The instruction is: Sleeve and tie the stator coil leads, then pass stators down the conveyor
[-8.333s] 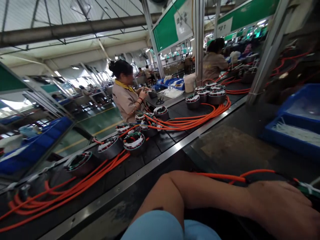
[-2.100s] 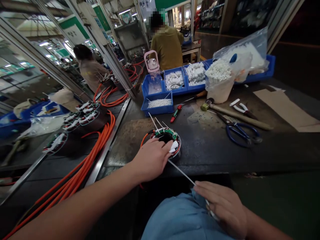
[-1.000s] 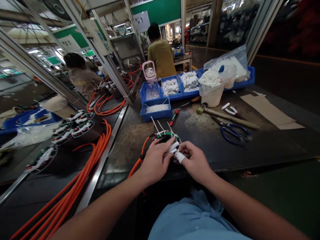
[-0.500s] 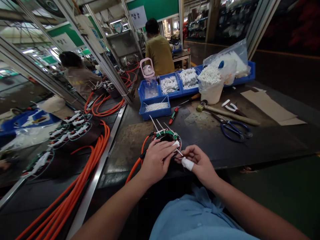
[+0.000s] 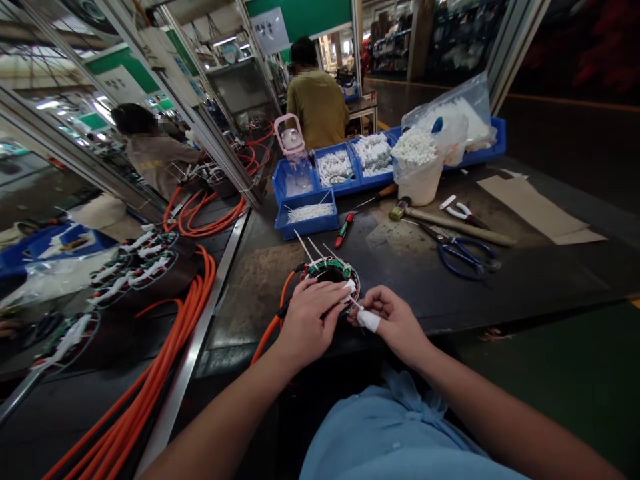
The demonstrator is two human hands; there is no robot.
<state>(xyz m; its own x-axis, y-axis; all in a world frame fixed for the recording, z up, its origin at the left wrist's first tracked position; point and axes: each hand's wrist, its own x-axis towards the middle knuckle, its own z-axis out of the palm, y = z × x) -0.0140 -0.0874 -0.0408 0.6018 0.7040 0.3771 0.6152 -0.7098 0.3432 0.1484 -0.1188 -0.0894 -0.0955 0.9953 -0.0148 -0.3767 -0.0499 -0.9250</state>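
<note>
A round motor stator (image 5: 330,267) with green and red wiring round its top stands on the dark bench, an orange cable leading off its left side. Several thin white cable ties (image 5: 304,245) stick up from its far rim. My left hand (image 5: 313,317) lies over its near side, fingers closed across the rim, with white tape on a fingertip. Just right of the ring, my right hand (image 5: 393,320) pinches a thin white cable tie (image 5: 356,303) running from the near rim. White tape wraps the right thumb. The left hand hides part of the stator.
Blue bins (image 5: 336,170) of white pieces stand at the back, beside a white bucket (image 5: 420,180). A red-green marker (image 5: 345,230), a hammer (image 5: 460,228), and blue-handled scissors (image 5: 465,257) lie on the bench. Orange cables (image 5: 175,353) and more stators (image 5: 135,267) fill the left; two people sit beyond.
The view has shifted slightly, so the bench appears a little further left and higher. Both hands stay at the stator; the right fingers have hardly moved along the tie.
</note>
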